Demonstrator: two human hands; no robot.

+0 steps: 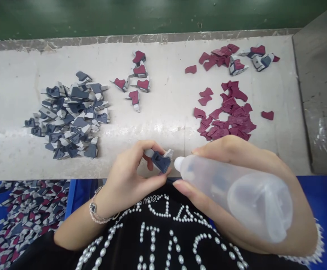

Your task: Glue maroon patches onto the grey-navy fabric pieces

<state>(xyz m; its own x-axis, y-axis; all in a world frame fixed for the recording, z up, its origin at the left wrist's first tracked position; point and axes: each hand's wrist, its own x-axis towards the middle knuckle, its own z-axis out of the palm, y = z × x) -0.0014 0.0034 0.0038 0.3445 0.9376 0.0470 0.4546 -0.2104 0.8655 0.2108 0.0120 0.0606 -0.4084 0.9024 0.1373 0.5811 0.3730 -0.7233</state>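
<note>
My left hand (133,176) pinches a small dark blue and grey plastic part (161,162), its recessed face turned up. My right hand (230,150) is wrapped round a translucent squeeze bottle (208,174), tilted so its white tip (178,164) points at that part, close beside it. Whether tip and part touch I cannot tell. Farther left on the table lies a pile of similar blue and grey parts (77,93). Beyond my right hand is a heap of flat maroon pieces (233,116).
Several parts with maroon pieces on them (143,85) lie mid-table, and a few more (238,66) at the back right beside another maroon heap (219,56). A blue bin (72,198) full of mixed parts stands lower left. A metal panel (320,93) bounds the right side.
</note>
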